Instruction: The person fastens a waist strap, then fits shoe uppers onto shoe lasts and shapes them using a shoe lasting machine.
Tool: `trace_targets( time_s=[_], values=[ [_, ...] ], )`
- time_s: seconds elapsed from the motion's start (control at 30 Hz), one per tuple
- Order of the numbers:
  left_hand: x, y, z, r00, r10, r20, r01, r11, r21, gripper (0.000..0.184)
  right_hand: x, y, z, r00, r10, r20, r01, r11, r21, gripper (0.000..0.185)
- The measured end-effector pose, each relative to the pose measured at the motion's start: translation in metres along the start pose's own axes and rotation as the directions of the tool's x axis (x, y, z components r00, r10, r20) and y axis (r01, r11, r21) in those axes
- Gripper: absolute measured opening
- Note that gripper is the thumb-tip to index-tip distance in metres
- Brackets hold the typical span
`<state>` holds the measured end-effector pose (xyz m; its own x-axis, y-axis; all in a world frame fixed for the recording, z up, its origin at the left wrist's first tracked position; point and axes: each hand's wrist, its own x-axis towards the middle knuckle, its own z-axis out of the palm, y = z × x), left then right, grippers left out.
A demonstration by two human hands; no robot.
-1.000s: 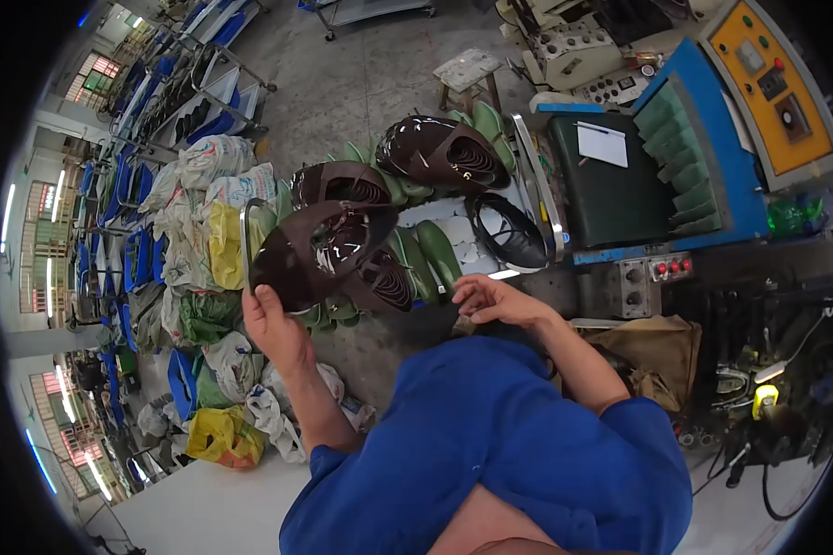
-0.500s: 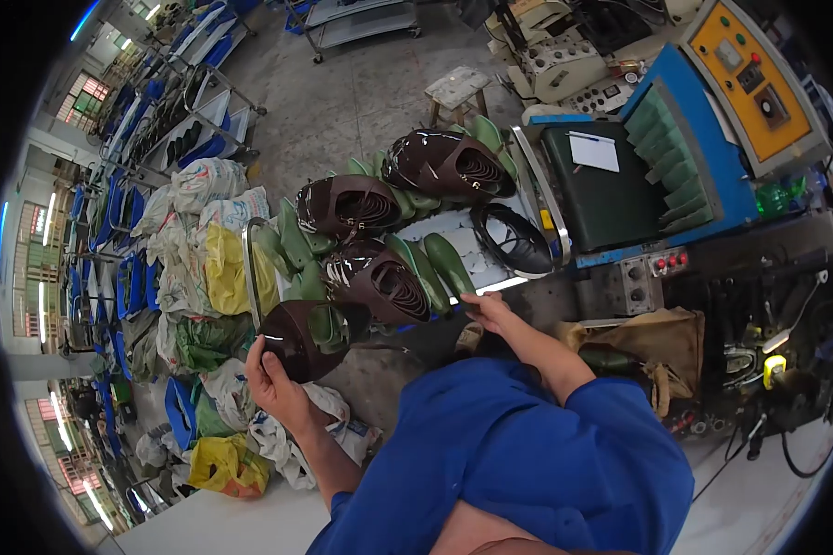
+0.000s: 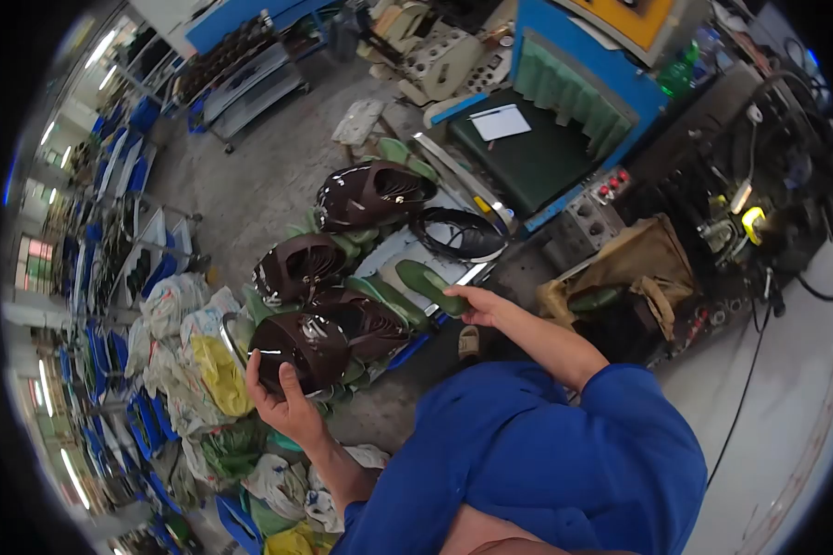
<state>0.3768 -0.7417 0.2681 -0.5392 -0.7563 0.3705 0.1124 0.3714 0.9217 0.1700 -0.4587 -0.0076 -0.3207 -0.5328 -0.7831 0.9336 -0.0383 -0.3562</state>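
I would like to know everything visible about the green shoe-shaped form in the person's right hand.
The green form is long, smooth-looking and perhaps plastic, like a shoe last. The right hand holds its narrower end between thumb and fingers; the broader, rounded end points up and left in the picture. It appears over a pale surface; whether it touches that is unclear.

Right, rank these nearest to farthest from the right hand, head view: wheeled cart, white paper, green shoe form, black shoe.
1. Green shoe form: held in the right hand.
2. Black shoe: just above that hand in view.
3. White paper: higher up, right of centre.
4. Wheeled cart: farthest, upper left.
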Motion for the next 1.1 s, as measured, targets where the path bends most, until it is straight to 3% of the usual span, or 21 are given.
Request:
trace_targets(
  time_s=[0.07, 0.1, 0.17, 0.2, 0.23, 0.27, 0.33, 0.37, 0.4, 0.43, 0.47, 0.57, 0.67, 0.77, 0.8, 0.83, 0.9, 0.93, 1.03, 1.1],
  values=[
    [0.009, 0.016, 0.038, 0.991, 0.09, 0.102, -0.085, 0.995, -0.053, 0.055, -0.042, 0.025, -0.031, 0.996, -0.068, 0.061, 0.061, 0.992, 0.11, 0.023],
    [0.009, 0.018, 0.05, 0.98, 0.063, 0.189, -0.046, 0.995, -0.094, 0.061, -0.069, 0.038, -0.048, 0.988, -0.106, 0.111, 0.086, 0.981, 0.172, 0.026],
    [0.006, 0.024, 0.084, 0.94, 0.068, 0.333, -0.018, 0.988, -0.153, 0.067, -0.128, 0.069, -0.064, 0.944, -0.328, 0.009, 0.308, 0.894, 0.324, 0.037],
    [0.002, 0.023, 0.106, 0.914, 0.066, 0.399, 0.045, 0.964, -0.261, 0.063, -0.156, 0.083, -0.077, 0.921, -0.39, 0.027, 0.354, 0.861, 0.366, 0.057],
    [-0.003, 0.02, 0.128, 0.887, 0.065, 0.457, 0.115, 0.927, -0.356, 0.059, -0.177, 0.102, -0.091, 0.906, -0.424, -0.022, 0.397, 0.829, 0.393, 0.057],
    [-0.008, 0.016, 0.144, 0.835, 0.098, 0.541, 0.135, 0.918, -0.374, 0.044, -0.195, 0.122, -0.102, 0.852, -0.508, -0.126, 0.513, 0.764, 0.39, 0.064],
    [-0.022, 0.013, 0.177, 0.742, 0.093, 0.664, 0.149, 0.943, -0.299, 0.033, -0.235, 0.144, -0.114, 0.74, -0.609, -0.287, 0.673, 0.658, 0.338, 0.078],
    [-0.042, 0.045, 0.204, 0.716, 0.135, 0.685, 0.228, 0.882, -0.412, 0.026, -0.25, 0.15, -0.116, 0.722, -0.619, -0.31, 0.692, 0.633, 0.346, 0.078],
    [-0.056, 0.054, 0.223, 0.658, 0.144, 0.739, 0.278, 0.866, -0.416, 0.027, -0.263, 0.155, -0.12, 0.588, -0.695, -0.414, 0.809, 0.524, 0.267, 0.078],
    [-0.069, 0.061, 0.239, 0.595, 0.156, 0.789, 0.326, 0.85, -0.413, 0.029, -0.275, 0.16, -0.123, 0.435, -0.747, -0.503, 0.897, 0.407, 0.171, 0.078],
    [-0.081, 0.069, 0.254, 0.5, 0.159, 0.851, 0.376, 0.845, -0.379, 0.028, -0.29, 0.162, -0.123, 0.361, -0.73, -0.58, 0.928, 0.34, 0.15, 0.077],
    [-0.132, 0.128, 0.297, 0.271, 0.229, 0.935, 0.388, 0.863, -0.324, 0.032, -0.303, 0.18, -0.154, 0.303, -0.659, -0.688, 0.952, 0.248, 0.182, 0.069],
    [-0.184, 0.154, 0.342, -0.035, 0.182, 0.983, 0.615, 0.779, -0.123, 0.033, -0.309, 0.188, -0.178, 0.266, -0.652, -0.71, 0.963, 0.146, 0.226, 0.065],
    [-0.247, 0.168, 0.396, -0.299, 0.113, 0.947, 0.593, 0.8, 0.092, 0.026, -0.287, 0.2, -0.205, 0.25, -0.599, -0.761, 0.967, 0.113, 0.229, 0.065],
    [-0.268, 0.169, 0.419, -0.413, 0.068, 0.908, 0.556, 0.808, 0.192, 0.024, -0.275, 0.205, -0.208, 0.144, -0.651, -0.745, 0.978, -0.019, 0.206, 0.07],
    [-0.289, 0.165, 0.441, -0.518, 0.021, 0.855, 0.509, 0.811, 0.289, 0.021, -0.283, 0.208, -0.21, 0.142, -0.652, -0.744, 0.977, -0.027, 0.21, 0.07],
    [-0.337, 0.141, 0.487, -0.588, -0.03, 0.808, 0.442, 0.825, 0.352, 0.017, -0.31, 0.213, -0.205, 0.313, -0.792, -0.524, 0.669, -0.208, 0.714, 0.076],
    [-0.356, 0.138, 0.502, -0.59, -0.137, 0.796, 0.418, 0.792, 0.446, 0.017, -0.32, 0.214, -0.2, 0.317, -0.793, -0.52, 0.664, -0.207, 0.719, 0.076],
    [-0.389, 0.085, 0.559, -0.44, -0.138, 0.887, 0.273, 0.921, 0.279, 0.018, -0.332, 0.212, -0.189, 0.247, -0.808, -0.535, 0.633, -0.284, 0.72, 0.077],
    [-0.393, 0.081, 0.571, -0.419, -0.141, 0.897, 0.209, 0.946, 0.246, 0.017, -0.329, 0.216, -0.193, 0.197, -0.81, -0.552, 0.767, -0.223, 0.601, 0.069]
  ],
)
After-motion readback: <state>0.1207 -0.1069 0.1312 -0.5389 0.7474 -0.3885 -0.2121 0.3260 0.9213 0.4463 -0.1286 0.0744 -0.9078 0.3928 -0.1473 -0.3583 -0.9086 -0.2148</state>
